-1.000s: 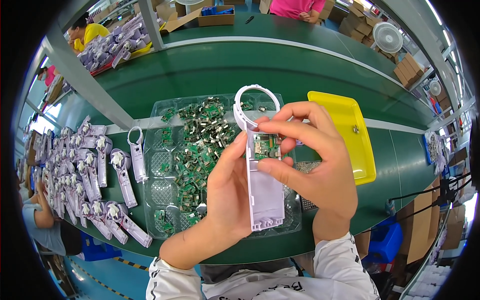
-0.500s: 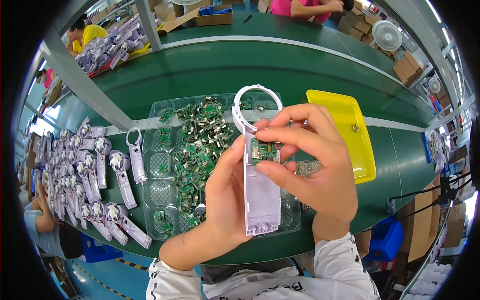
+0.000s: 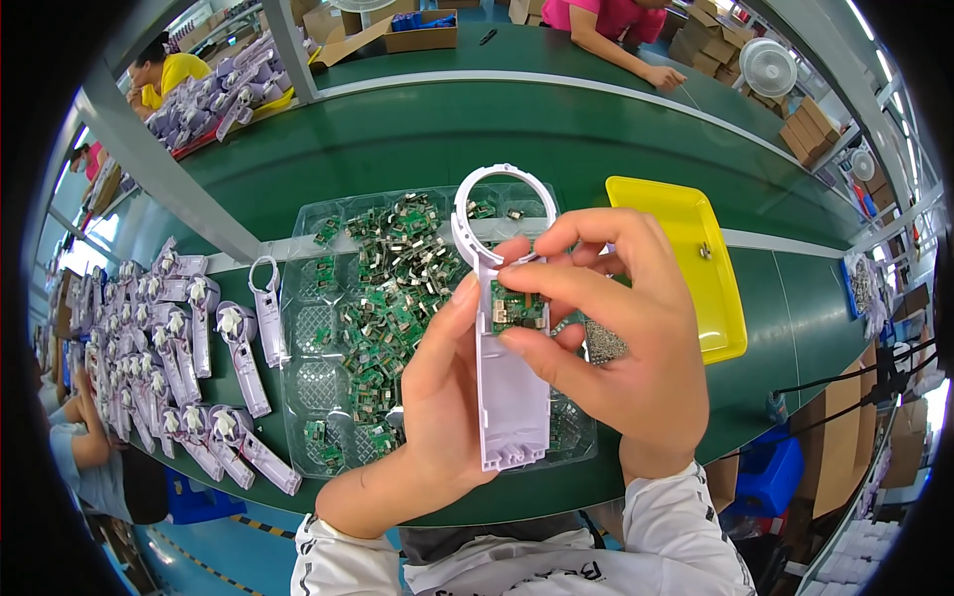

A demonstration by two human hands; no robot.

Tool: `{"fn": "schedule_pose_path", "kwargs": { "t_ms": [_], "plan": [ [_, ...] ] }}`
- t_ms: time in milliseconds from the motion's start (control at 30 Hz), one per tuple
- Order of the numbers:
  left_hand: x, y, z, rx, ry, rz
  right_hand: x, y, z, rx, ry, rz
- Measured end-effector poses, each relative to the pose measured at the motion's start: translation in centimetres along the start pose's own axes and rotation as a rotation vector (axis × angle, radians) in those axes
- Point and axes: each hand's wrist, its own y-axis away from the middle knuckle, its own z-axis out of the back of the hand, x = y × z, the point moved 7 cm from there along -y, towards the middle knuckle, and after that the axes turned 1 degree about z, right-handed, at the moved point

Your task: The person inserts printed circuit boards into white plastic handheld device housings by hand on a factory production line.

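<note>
My left hand (image 3: 434,397) is closed around a pale lavender plastic housing (image 3: 514,412), a long open handle shell with a ring at its top. The shell stands nearly upright before me, hollow side facing me. In its upper part, just below the ring, lies a small green circuit board (image 3: 516,310). My right hand (image 3: 641,333) pinches this board between thumb and fingers at its upper and lower edges. Some of the right fingers are hidden behind the shell. Whether the board is fully seated I cannot tell.
A clear plastic tray (image 3: 320,397) beneath my hands holds a heap of circuit boards (image 3: 397,298). Lavender housings with white parts (image 3: 149,348) crowd the left. At right lies a yellow tray (image 3: 720,298), with small metal screws (image 3: 604,343) nearer me. Across the bench a person's hand (image 3: 664,77) rests.
The housing has shifted slightly left in my hands, and the board now faces me more squarely. Across the bench, the person in pink has stretched an arm onto the table.
</note>
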Motion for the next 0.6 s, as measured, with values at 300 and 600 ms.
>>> {"fn": "schedule_pose_path", "kwargs": {
  "t_ms": [300, 600],
  "plan": [
    [0.15, 0.23, -0.61, -0.024, -0.045, -0.03, 0.46, 0.37, 0.49, -0.015, 0.039, -0.01],
    [-0.04, 0.3, -0.51, 0.004, -0.104, -0.056, 1.01, 0.61, 0.98, -0.013, 0.049, 0.012]
  ]
}}
